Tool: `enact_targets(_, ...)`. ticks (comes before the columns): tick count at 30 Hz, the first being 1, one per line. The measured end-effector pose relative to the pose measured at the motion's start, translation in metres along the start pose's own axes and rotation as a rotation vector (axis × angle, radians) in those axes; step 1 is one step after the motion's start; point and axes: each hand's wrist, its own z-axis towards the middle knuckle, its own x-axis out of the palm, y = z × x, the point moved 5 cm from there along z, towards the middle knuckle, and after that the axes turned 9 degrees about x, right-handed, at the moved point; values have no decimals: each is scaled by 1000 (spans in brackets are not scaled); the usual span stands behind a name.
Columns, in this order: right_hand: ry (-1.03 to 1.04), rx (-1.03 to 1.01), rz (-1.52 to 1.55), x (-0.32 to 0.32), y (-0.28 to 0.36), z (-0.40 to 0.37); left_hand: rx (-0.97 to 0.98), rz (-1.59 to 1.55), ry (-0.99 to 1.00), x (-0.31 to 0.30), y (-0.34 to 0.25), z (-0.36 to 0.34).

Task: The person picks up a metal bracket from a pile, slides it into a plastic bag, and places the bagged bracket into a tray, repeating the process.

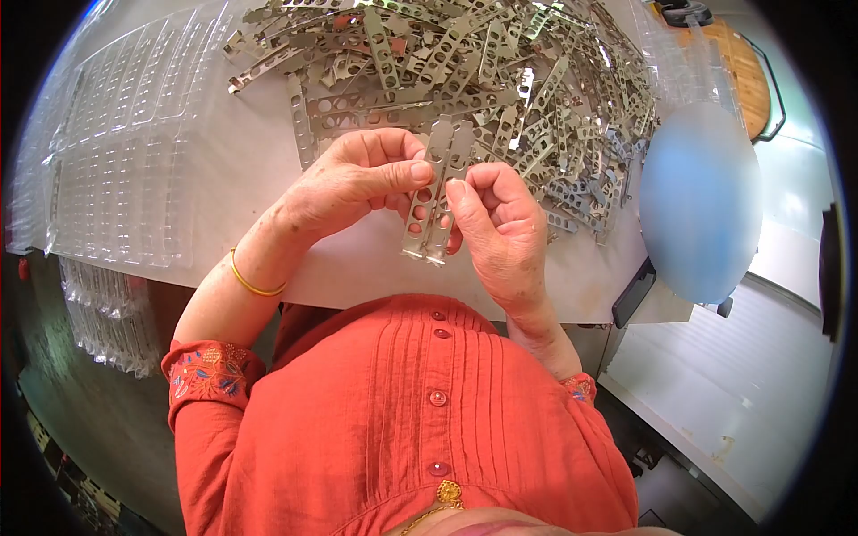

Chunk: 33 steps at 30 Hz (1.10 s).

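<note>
Fingers hide the perforated strips' [425, 234] middles. Our left hand [357, 183] and right hand [496, 228] pinch them, long axis toward the pile [465, 71].

No readable text, labels, numbers anywhere: metal strips, plastic trays, table all unmarked.

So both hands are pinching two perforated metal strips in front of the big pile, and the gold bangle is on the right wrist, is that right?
Not quite. The gold bangle is on the left wrist, not the right; the head view shows it. The rest holds: the left hand and right hand pinch two perforated metal strips in front of the pile.
</note>
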Motion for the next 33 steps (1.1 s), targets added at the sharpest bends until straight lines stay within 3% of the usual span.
enact_targets(21, -4, -44, 78, -9, 3, 3, 41, 6, 33, 6, -3, 2)
enact_targets(33, 22, 34, 85, 1, -2, 3, 159, 312, -59, 5, -6, 3)
